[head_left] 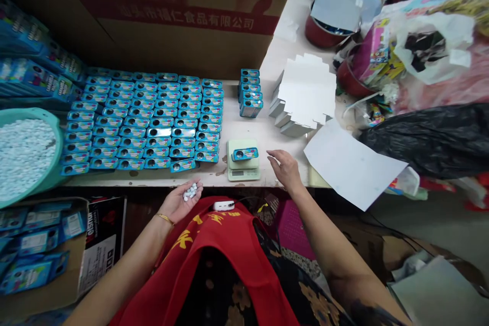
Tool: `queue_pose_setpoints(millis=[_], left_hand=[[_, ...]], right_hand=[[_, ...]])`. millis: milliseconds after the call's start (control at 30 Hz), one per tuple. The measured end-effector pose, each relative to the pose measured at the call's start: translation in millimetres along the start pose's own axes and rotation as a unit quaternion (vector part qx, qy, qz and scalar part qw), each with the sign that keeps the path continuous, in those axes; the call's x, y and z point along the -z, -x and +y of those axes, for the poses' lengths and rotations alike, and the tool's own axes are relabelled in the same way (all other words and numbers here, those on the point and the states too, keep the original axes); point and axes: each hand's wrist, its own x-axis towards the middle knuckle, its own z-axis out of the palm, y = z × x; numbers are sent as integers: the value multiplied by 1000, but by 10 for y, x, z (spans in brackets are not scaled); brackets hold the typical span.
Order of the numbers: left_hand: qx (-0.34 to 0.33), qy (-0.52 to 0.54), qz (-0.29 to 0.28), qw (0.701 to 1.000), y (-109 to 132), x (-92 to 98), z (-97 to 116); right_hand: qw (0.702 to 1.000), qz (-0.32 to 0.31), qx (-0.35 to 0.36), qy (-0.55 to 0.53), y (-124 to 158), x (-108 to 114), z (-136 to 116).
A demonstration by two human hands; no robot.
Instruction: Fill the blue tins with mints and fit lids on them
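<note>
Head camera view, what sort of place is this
Likely a small packing workshop, judging by the rows of blue containers, the compact scale with another on it, and the tub of pale pellets.

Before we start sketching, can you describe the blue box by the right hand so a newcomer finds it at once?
Find the big brown carton at the back of the white worktop. Come forward to the pale green scale near the front edge, left of the right hand. The blue box is the only one on the scale; its lookalikes on the worktop sit in rows.
</note>
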Motion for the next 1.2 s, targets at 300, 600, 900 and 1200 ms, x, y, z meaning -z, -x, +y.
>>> queue_pose_setpoints(millis=[300, 600, 900, 1200], left_hand=[[-30, -51, -3, 998, 5, -61, -45], [-32, -82, -26, 996, -48, -299, -48], [51, -23, -1, 998, -231, -531, -115], [46, 58, -68, 995, -641, -922, -248]], right_hand=[[996, -37, -9, -79, -68, -61, 80], [988, -57, -25, -143, -47, -128, 65], [947, -125, -89, -282, -129, -646, 133], [964, -124, 225, 68, -218, 41, -846]])
